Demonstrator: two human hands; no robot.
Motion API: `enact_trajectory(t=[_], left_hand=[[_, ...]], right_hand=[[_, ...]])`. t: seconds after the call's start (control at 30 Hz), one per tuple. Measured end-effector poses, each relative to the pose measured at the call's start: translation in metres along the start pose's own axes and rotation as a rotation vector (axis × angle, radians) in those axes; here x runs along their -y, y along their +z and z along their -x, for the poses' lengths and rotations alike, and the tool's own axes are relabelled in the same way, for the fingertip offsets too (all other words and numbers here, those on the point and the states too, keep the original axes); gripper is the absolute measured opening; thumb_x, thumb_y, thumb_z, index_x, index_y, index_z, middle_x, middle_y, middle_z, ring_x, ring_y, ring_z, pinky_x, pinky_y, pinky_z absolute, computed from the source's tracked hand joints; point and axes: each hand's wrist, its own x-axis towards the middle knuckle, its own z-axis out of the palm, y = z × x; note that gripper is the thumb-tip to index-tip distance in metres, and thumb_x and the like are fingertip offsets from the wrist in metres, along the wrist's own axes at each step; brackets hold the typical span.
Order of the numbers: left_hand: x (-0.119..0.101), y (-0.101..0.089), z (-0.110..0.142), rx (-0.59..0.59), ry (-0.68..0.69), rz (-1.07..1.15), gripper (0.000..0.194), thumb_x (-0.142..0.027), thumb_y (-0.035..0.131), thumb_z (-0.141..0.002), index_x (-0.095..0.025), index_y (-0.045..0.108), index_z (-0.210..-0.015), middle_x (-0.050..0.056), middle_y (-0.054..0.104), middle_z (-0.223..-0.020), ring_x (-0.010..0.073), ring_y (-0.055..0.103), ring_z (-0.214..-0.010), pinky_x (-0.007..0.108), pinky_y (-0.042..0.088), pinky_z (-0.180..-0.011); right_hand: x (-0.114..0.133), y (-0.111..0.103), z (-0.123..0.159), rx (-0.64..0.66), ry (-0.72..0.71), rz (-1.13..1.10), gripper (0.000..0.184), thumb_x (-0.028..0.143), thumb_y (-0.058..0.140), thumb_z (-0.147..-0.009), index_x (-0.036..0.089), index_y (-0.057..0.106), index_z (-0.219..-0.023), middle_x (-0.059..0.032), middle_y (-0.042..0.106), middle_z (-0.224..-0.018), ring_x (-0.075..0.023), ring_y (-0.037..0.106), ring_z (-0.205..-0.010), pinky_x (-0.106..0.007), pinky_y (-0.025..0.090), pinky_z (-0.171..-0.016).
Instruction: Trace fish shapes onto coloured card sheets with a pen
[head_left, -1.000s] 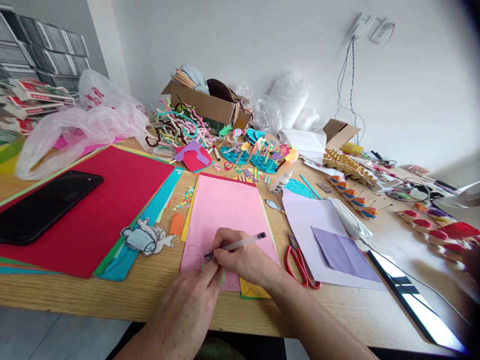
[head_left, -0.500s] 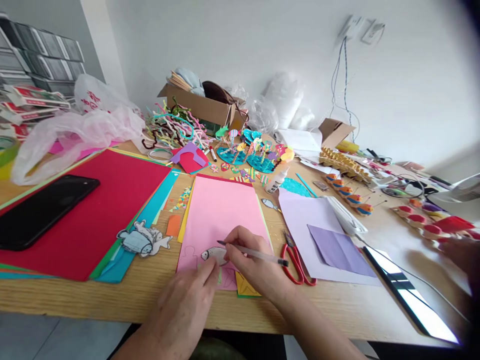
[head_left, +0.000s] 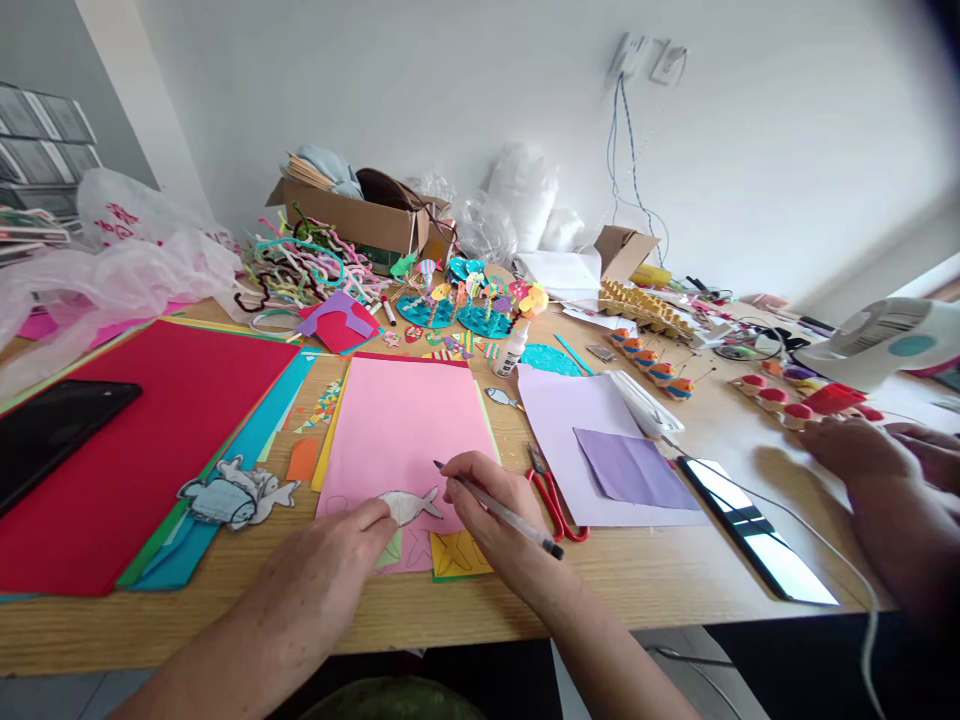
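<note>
A white paper fish cutout (head_left: 409, 507) lies on a sheet of pink paper (head_left: 409, 415). The fingers of my left hand (head_left: 319, 560) are pressed together on the fish's head end, covering it. In my right hand (head_left: 499, 505) is a pen (head_left: 521, 528), its tip pointing up and left above the fish's tail. Pencil outlines show on the pink sheet's lower part, beside a small yellow piece (head_left: 463, 553) with drawn lines. Red-handled scissors (head_left: 551, 500) lie just right of my right hand. Other fish cutouts (head_left: 232, 495) are stacked to the left.
Red paper (head_left: 172, 440) and a black phone (head_left: 67, 425) lie at left. A glue bottle (head_left: 511, 352), lilac paper (head_left: 551, 455) and a lit phone (head_left: 757, 530) are to the right. Another person's hands (head_left: 862, 460) rest at far right. Pipe cleaners (head_left: 315, 260) and a cardboard box (head_left: 352, 210) stand behind.
My left hand has shifted left onto the fish's head, and the fish's tail now shows. The pen stays in my right hand. The view has swung right, bringing more of the other person into sight.
</note>
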Motion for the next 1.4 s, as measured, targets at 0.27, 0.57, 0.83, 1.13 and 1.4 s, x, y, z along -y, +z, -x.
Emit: enact_trajectory(t=[0.27,0.57,0.83,1.13,1.4], left_hand=[[0.002,-0.014,-0.005,0.077,0.039,-0.079,0.060,0.010,0.028,-0.072,-0.021,0.064,-0.109,0.006,0.062,-0.120,0.0246,0.063,-0.102,0.035,0.051,-0.081],[0.011,-0.019,-0.015,0.033,0.116,-0.001,0.033,-0.003,0.040,-0.081,-0.021,0.064,-0.093,0.004,0.065,-0.094,0.0204,0.063,-0.086,0.028,0.047,-0.072],[0.013,-0.026,-0.033,-0.019,0.247,-0.174,0.023,-0.005,0.052,-0.080,-0.017,0.059,-0.098,0.007,0.060,-0.101,0.0237,0.059,-0.096,0.034,0.048,-0.081],[0.008,-0.027,-0.040,0.029,0.282,-0.253,0.021,-0.005,0.054,-0.077,-0.017,0.057,-0.094,0.008,0.060,-0.097,0.0245,0.059,-0.089,0.035,0.050,-0.076],[0.006,-0.034,-0.036,0.010,0.273,-0.171,0.030,-0.001,0.048,-0.072,-0.019,0.056,-0.094,0.008,0.061,-0.099,0.0242,0.058,-0.094,0.034,0.049,-0.080]], right_hand=[[-0.011,-0.009,0.002,0.075,-0.019,0.174,0.024,0.007,0.050,-0.082,0.018,0.067,-0.096,-0.0071,0.072,-0.095,-0.0178,0.067,-0.084,-0.028,0.049,-0.076],[-0.017,-0.014,0.009,0.116,-0.076,0.231,0.026,0.006,0.052,-0.082,0.017,0.065,-0.102,-0.0089,0.072,-0.096,-0.0184,0.068,-0.085,-0.027,0.051,-0.074],[-0.026,-0.007,0.013,0.063,-0.068,0.271,0.027,0.010,0.047,-0.085,0.016,0.065,-0.104,-0.0104,0.073,-0.091,-0.0208,0.069,-0.079,-0.029,0.051,-0.069],[-0.032,-0.001,0.015,-0.027,-0.079,0.244,0.026,0.017,0.042,-0.086,0.017,0.065,-0.098,-0.0099,0.074,-0.086,-0.0217,0.071,-0.074,-0.028,0.052,-0.064],[-0.033,-0.002,0.015,-0.025,-0.080,0.260,0.025,0.019,0.041,-0.087,0.017,0.064,-0.097,-0.0091,0.073,-0.080,-0.0218,0.070,-0.067,-0.029,0.051,-0.058]])
